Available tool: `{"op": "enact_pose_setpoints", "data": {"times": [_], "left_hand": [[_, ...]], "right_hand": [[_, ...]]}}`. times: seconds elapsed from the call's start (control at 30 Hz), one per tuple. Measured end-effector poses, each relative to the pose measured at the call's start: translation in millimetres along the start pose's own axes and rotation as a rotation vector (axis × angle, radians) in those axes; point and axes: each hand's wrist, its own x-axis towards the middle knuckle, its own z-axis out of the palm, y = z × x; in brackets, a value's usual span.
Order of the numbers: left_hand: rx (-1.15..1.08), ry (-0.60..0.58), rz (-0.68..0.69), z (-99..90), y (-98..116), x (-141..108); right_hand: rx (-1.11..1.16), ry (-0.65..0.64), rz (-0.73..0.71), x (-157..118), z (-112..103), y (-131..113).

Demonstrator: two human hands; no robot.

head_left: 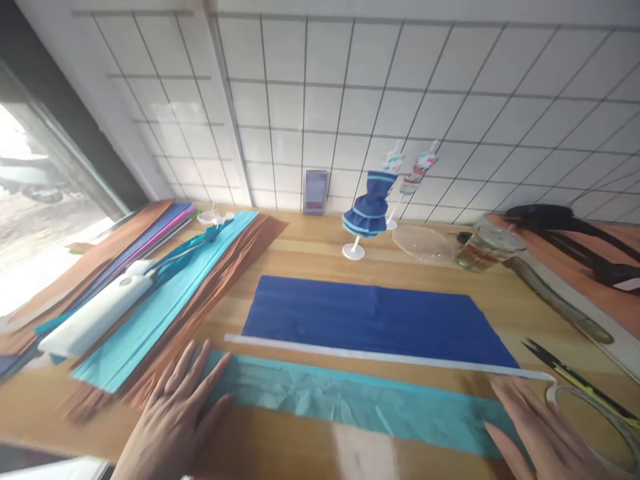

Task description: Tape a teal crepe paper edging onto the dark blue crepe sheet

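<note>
My left hand (175, 410) lies flat with fingers spread on the left end of a teal strip (350, 398) of thin, crinkled material. At the strip's right end rests my right hand (535, 427), fingers stretched out; neither hand grips anything. Just beyond the strip, a narrow white tape (350, 351) runs along the near edge of a flat dark blue sheet (370, 317). The tape leads right to a tape roll (597, 423), which is partly cut off by the frame. Beside it lies a pointed black and yellow tool (575, 375), its exact kind unclear.
On the left lie brown and turquoise strips (165, 300) with a white corded device (97, 313) on them. Behind the blue sheet stand a small blue dress on a stand (373, 207), a clear round disc (423, 243) and a glass jar (490, 247). A tiled wall (330, 113) closes the back.
</note>
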Motion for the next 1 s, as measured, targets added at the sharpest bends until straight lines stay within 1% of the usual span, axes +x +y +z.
{"op": "enact_pose_setpoints", "data": {"times": [0.03,0.07,0.1,0.23,0.3,0.33,0.4,0.5,0.63,0.77,0.83,1.0], "left_hand": [[-0.008,-0.005,-0.001,-3.3,2,1],[-0.012,-0.036,-0.008,-5.9,4,3],[-0.017,-0.057,-0.020,-7.8,5,4],[-0.056,-0.100,-0.051,-12.5,8,6],[-0.072,-0.101,-0.067,-14.0,10,6],[-0.078,-0.099,-0.072,-14.7,11,6],[-0.088,-0.092,-0.079,-15.9,11,5],[-0.103,-0.080,-0.095,-18.2,12,5],[-0.119,-0.094,-0.126,-19.7,13,4],[-0.141,-0.101,-0.188,-18.9,13,2],[-0.179,-0.106,-0.193,-20.4,12,2],[-0.345,-0.105,-0.241,-29.9,7,1]], "right_hand": [[0.030,0.007,-0.015,15,-7,-12],[0.072,0.000,-0.037,31,-13,-26],[0.127,-0.025,-0.068,48,-18,-43],[0.369,-0.171,-0.358,112,-29,-114],[0.464,-0.210,-0.461,135,-31,-144],[0.506,-0.221,-0.488,145,-32,-156],[0.586,-0.241,-0.537,162,-31,-174],[0.645,-0.247,-0.557,180,-26,-187],[0.636,-0.265,-0.508,198,-17,-187],[0.652,-0.244,-0.456,210,-10,-191],[0.665,-0.259,-0.463,216,-9,-199],[0.615,-0.398,-0.492,239,-9,-235]]}}
